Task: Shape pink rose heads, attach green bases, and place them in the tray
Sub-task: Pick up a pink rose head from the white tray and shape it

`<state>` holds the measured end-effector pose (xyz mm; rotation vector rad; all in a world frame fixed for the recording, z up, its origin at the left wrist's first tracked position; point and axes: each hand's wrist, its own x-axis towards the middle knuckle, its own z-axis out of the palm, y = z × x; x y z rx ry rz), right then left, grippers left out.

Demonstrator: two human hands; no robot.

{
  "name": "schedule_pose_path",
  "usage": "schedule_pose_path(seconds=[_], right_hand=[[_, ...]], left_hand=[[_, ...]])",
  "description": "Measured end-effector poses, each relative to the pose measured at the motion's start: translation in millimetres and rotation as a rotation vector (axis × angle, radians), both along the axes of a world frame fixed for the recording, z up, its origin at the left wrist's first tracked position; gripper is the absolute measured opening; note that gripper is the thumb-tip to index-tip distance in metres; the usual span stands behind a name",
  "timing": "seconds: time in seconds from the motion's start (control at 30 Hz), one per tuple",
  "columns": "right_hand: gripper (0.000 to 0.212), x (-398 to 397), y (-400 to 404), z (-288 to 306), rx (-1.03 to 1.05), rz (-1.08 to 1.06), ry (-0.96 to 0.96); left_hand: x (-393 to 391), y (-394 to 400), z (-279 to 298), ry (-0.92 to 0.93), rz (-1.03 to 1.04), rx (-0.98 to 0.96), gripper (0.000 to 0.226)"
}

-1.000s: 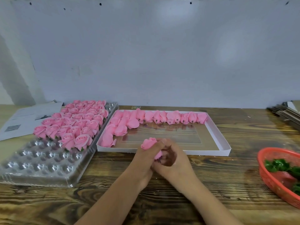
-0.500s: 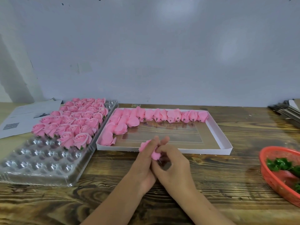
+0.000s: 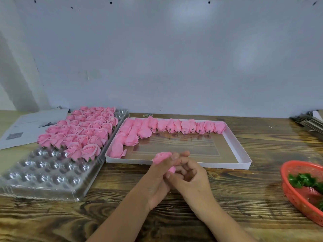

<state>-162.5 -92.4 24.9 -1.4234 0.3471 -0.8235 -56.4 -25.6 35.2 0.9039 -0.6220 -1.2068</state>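
A pink rose head (image 3: 161, 157) is held between both hands just in front of the white box. My left hand (image 3: 158, 179) grips it from the left, fingers wrapped round its lower part. My right hand (image 3: 190, 177) curls against it from the right, fingertips on its petals. The clear plastic tray (image 3: 43, 173) at the left carries several finished pink roses (image 3: 82, 131) in its far rows. The white box (image 3: 243, 151) holds several unshaped pink rose heads (image 3: 174, 126) along its back and left sides. Green bases (image 3: 302, 179) lie in a red basket (image 3: 293, 191) at the right edge.
Printed paper sheets (image 3: 26, 128) lie at the far left behind the tray. A stack of flat cardboard pieces (image 3: 309, 123) sits at the far right. A grey wall rises directly behind the wooden table (image 3: 236, 206).
Both hands stay together on the rose head, their fingers shifting round it. The rose head has turned a little in the grip.
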Motion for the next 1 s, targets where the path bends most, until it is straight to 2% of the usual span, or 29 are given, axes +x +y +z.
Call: schedule_pose_path(seconds=[0.1, 0.23, 0.33, 0.4, 0.47, 0.57, 0.67, 0.77, 0.93, 1.0], right_hand=[[0.021, -0.4, 0.1, 0.3, -0.023, 0.027, -0.01], [0.025, 1.6, -0.6, -1.3, -0.031, 0.033, -0.01], [0.03, 2.0, 0.4, -2.5, -0.063, 0.037, 0.006], [0.038, 1.4, 3.3, -6.9, -0.16, 0.003, 0.075], [0.045, 0.7, 5.9, -10.9, -0.344, -0.083, 0.188], [0.05, 1.6, 7.1, -11.3, -0.495, -0.169, 0.224], [0.049, 1.5, 6.4, -7.6, -0.418, -0.14, 0.21], [0.042, 0.6, 2.9, -2.8, -0.279, -0.043, 0.19], [0.033, -1.1, 0.4, 1.1, -0.088, 0.099, 0.108], [0.033, -0.9, 1.4, 0.9, -0.062, 0.1, 0.117]], left_hand=[[0.4, -0.3, -2.4, 0.0, 0.026, 0.017, 0.066], [0.2, -0.5, -2.3, -0.001, 0.106, -0.015, 0.039], [-2.7, -0.3, 0.3, 0.001, 0.167, -0.001, 0.032], [-5.2, -0.6, 0.2, -0.018, 0.206, 0.021, 0.029], [-7.3, -0.8, -0.3, -0.016, 0.233, 0.032, 0.026], [-10.3, -2.1, -2.7, -0.003, 0.261, 0.042, 0.029], [-9.9, -3.7, -3.1, 0.027, 0.272, 0.039, 0.037], [-7.3, -4.2, -3.0, 0.054, 0.257, 0.012, 0.034], [-5.3, -4.1, -1.8, 0.028, 0.294, -0.005, 0.051], [-5.5, -3.8, -1.5, 0.0, 0.316, -0.012, 0.04]])
